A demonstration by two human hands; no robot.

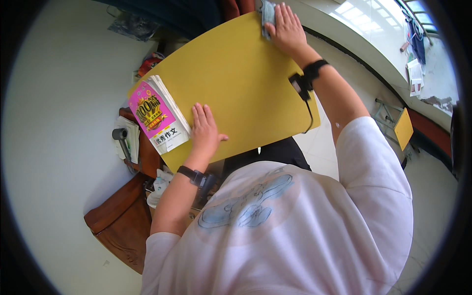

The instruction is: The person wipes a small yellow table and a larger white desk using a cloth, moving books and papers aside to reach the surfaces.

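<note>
A yellow tabletop (236, 84) lies before me. At its far right corner, my right hand (287, 31) is spread over a folded grey-blue cloth (267, 20), pressing it down with the thumb along its near edge. My left hand (205, 129) rests palm down on the tabletop, fingers extended and thumb out to the side, holding nothing. Just left of it lies a thick paperback book (158, 114) with a pink and white cover bearing large writing. The book sits along the table's left edge, its page block facing the far right side.
Left of the table, a dark hair dryer (121, 135) lies by papers on reddish-brown wooden furniture (147, 158). A folding stool (402, 127) with a yellow seat stands at the right. Straps with small devices (300, 86) circle both my forearms; a cable hangs from the right one.
</note>
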